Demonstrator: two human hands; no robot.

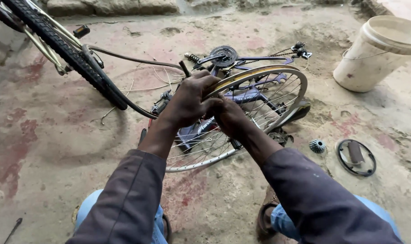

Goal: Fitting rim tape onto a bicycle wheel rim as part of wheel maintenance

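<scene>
Our left hand (pixel 189 100) and right hand (pixel 229 116) clenched on a round, spoked metal wheel rim (pixel 277 74), rough stained concrete floor (pixel 42 149), white plastic bucket (pixel 372 56) nearby

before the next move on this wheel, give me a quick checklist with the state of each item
1. Left hand gripping the rim: ok, fingers curled over its edge.
2. Right hand on the wheel: ok, pressed beside the left hand.
3. Tool in either hand: cannot tell, the fingers hide it.
4. Wheel free of the frame: cannot tell, it lies over the purple frame.
5. Sprocket cluster within reach: ok, on the ground by the right knee.
6. Bucket out of the way: ok, well off to the right.
</scene>
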